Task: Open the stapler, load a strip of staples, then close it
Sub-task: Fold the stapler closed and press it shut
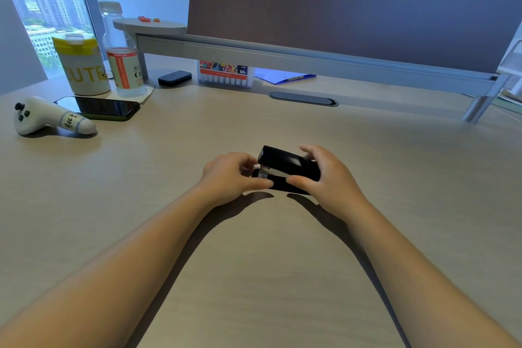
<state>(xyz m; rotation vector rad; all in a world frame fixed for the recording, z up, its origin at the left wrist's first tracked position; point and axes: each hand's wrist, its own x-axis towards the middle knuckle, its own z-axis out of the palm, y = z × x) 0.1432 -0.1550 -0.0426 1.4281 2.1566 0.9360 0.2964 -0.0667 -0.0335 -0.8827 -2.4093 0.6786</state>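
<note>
A black stapler (pixel 285 168) rests on the wooden desk (pixel 254 248) in the middle of the view, its nose pointing left. Its top cover is lifted a little at the nose, and a sliver of metal shows in the gap. My right hand (pixel 324 178) grips the rear half, fingers over the top and thumb on the near side. My left hand (pixel 231 178) is at the nose, thumb on the base and fingertips pinching at the metal front. Whether a staple strip lies between those fingertips I cannot tell.
At the far left stand a yellow-lidded cup (pixel 82 65) and a water bottle (pixel 121 51). In front of them lie a dark phone (pixel 99 107) and a white controller (pixel 45 117). A marker box (pixel 223 72), a blue clipboard (pixel 285 76) and a cable slot (pixel 303 99) sit under the raised shelf.
</note>
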